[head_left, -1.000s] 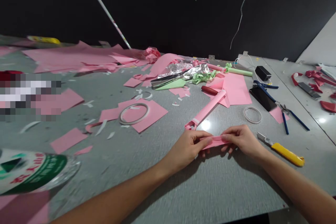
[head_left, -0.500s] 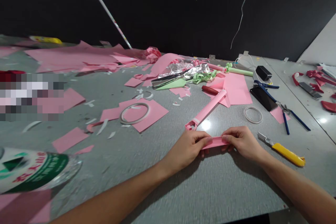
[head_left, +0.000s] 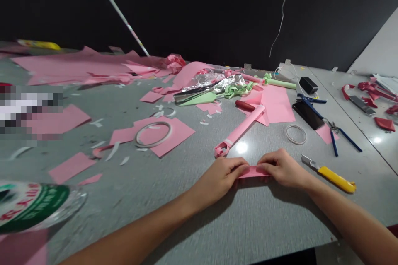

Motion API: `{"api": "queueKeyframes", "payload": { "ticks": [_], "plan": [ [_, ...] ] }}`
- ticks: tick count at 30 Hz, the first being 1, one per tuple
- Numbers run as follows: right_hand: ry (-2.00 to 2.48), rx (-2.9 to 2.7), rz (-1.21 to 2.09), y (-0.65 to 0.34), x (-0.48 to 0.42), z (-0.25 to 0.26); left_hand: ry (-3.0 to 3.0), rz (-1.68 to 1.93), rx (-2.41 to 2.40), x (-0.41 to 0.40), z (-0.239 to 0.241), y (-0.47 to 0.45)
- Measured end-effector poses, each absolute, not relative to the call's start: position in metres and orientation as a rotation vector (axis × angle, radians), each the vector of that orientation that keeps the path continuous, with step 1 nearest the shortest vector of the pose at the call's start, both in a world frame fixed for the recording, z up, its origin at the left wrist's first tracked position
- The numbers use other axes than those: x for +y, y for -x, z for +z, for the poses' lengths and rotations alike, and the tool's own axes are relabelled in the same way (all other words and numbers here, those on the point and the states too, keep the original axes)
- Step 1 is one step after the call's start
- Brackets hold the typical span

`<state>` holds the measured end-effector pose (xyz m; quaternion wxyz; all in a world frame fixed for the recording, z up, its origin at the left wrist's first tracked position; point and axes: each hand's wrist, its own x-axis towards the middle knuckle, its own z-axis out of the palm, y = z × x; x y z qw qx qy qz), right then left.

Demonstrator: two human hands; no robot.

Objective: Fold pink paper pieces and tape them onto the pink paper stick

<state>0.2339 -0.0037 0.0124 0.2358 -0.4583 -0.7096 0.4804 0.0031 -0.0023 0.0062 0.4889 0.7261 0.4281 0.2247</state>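
Observation:
A small strip of pink paper (head_left: 253, 171) is pinched between my two hands just above the grey table. My left hand (head_left: 225, 176) grips its left end, thumb on top, and my right hand (head_left: 281, 167) grips the right end the same way. The fingers under the strip are mostly hidden. Just beyond my hands lies a rolled pink paper tube (head_left: 244, 126) with a curled paper piece at its near end. A yellow utility knife (head_left: 336, 179), blade out, rests to the right of my right hand. Behind it lies a roll of narrow tape (head_left: 296, 134).
Pliers (head_left: 334, 132), a black phone (head_left: 308, 115) and a black charger (head_left: 308, 85) lie at right. A larger tape ring (head_left: 153, 134) rests on pink paper at left, near a plastic bottle (head_left: 40, 207). Crumpled foil (head_left: 228, 83) and green paper (head_left: 239, 90) sit farther back.
The whole view has shifted slightly, so table items appear farther left. My hands still hold the pink strip; my right hand has come a little closer to the left, and the strip looks flatter.

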Motion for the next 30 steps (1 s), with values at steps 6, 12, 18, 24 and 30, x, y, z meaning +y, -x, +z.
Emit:
{"api": "queueKeyframes", "payload": {
  "ticks": [6, 12, 18, 24, 30],
  "plan": [
    [1.271, -1.833, 1.339, -0.2351, -0.0003, 0.0081, -1.525, 0.627, 1.038, 0.0024, 0.0044, -0.0046],
    [1.234, -1.842, 1.303, -0.2368, -0.0020, 0.0077, -1.637, 0.657, 1.078, 0.0051, 0.0052, 0.0005],
    [1.249, -1.811, 1.380, -0.2382, -0.0017, 0.0064, -1.910, 0.685, 1.132, 0.0032, 0.0063, 0.0033],
    [1.228, -1.806, 1.383, -0.2384, -0.0025, 0.0056, -1.667, 0.679, 1.019, 0.0000, 0.0049, 0.0006],
    [1.214, -1.817, 1.372, -0.2368, -0.0047, 0.0058, -1.636, 0.733, 1.070, 0.0013, 0.0035, -0.0028]
  ]
}}
